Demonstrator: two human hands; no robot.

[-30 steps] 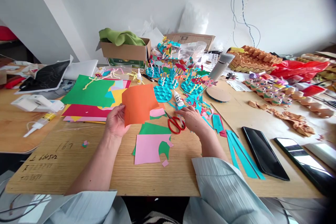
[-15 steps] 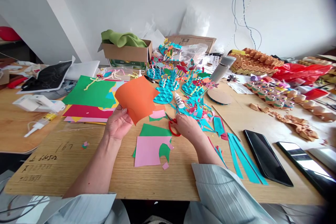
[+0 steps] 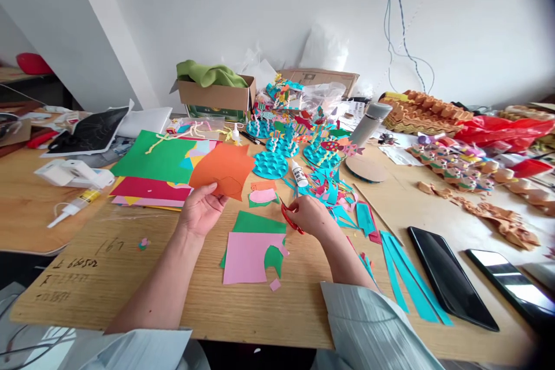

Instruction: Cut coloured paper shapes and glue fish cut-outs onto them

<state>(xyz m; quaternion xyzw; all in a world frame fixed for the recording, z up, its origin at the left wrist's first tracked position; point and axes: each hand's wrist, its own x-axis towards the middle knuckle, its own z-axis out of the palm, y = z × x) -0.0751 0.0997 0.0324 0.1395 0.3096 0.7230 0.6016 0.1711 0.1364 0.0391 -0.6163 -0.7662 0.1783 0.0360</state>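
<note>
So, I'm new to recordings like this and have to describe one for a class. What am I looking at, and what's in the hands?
No machine here: these are a person's own two bare hands, filmed by one camera worn on the head, looking forward and down. The left hand holds a sheet of orange paper, and the right hand holds red-handled scissors. On the wooden table lie a pink paper sheet, a white glue bottle and many coloured paper cut-outs.
</note>
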